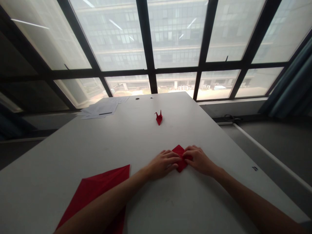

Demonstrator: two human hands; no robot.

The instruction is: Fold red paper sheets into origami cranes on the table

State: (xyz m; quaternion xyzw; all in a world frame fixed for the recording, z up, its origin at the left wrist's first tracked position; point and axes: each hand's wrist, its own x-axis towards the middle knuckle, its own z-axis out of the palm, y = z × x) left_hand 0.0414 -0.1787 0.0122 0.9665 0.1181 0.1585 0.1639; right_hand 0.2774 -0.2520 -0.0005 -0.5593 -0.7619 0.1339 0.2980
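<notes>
A small folded red paper (179, 167) lies flat on the white table (136, 139), its outline like a diamond. My left hand (164, 164) rests on its left side with the fingers stretched out over it. At its right corner my right hand (198, 160) has its thumb and fingers closed on the paper. A folded red paper crane (159, 118) stands farther back. Under my left forearm lies a larger sheet of red paper (97, 187), partly hidden by the arm.
Several white papers (103, 105) with a dark pen (105, 113) on them lie at the table's back left. Large windows (175, 35) rise behind the table. A small dark mark (254, 168) is near the right edge.
</notes>
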